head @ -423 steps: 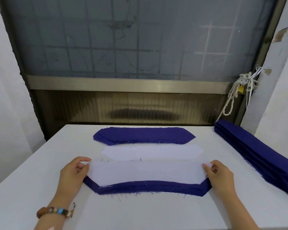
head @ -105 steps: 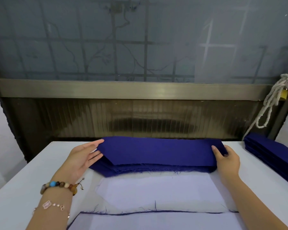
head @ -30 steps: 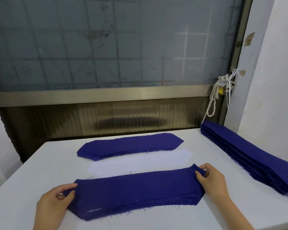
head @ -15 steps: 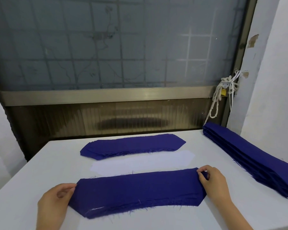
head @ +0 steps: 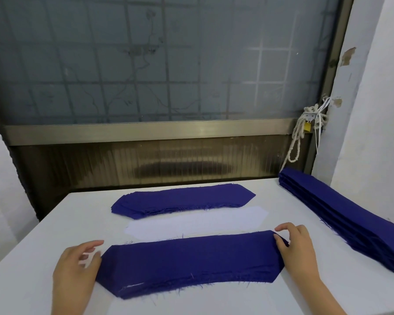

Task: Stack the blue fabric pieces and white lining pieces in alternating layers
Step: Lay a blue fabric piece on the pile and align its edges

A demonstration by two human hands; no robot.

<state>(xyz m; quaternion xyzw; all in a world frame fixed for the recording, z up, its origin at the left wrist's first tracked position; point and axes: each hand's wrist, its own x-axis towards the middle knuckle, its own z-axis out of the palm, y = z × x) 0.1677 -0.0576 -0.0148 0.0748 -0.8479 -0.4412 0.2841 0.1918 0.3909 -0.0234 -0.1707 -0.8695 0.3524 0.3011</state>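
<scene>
A stack with a blue fabric piece [head: 189,262] on top lies near the table's front edge; a sliver of white lining shows at its front left corner. My left hand [head: 75,267] hovers at the stack's left tip, fingers loosely spread, thumb just at the cloth edge. My right hand [head: 296,248] lies over the right end, fingers curled onto the top blue piece. Behind the stack lies a pile of white lining pieces [head: 196,222], and behind that a pile of blue fabric pieces [head: 182,200].
A long, thick pile of blue cloth [head: 344,214] runs along the right side of the white table [head: 43,235], by the wall. A frosted window and a metal sill stand behind the table. A rope with a padlock [head: 307,127] hangs at the window's right.
My left hand has let go of the top blue piece's left end and opened. The piece now lies flat on the near stack. My right hand stays at the right end.
</scene>
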